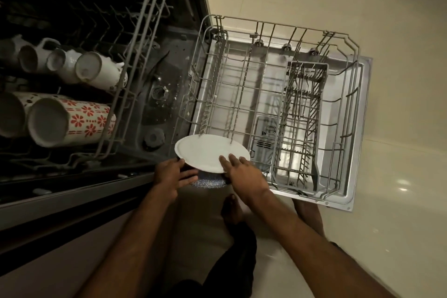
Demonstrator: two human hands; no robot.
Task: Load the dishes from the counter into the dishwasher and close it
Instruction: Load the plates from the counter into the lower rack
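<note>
Right hand (pixel 244 172) on white plate (pixel 208 152) (at lower rack's (pixel 285 26) corner)

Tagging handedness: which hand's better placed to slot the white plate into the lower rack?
Right. The right hand rests its fingers on the white plate, rack-side; the left hand is at the plate's left edge, away from the lower rack.

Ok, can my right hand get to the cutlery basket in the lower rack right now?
Probably yes. The cutlery basket stands open-topped in the lower rack, to the right of your right hand, with nothing over it. But that hand's fingers lie on the white plate, so free it first.
</note>
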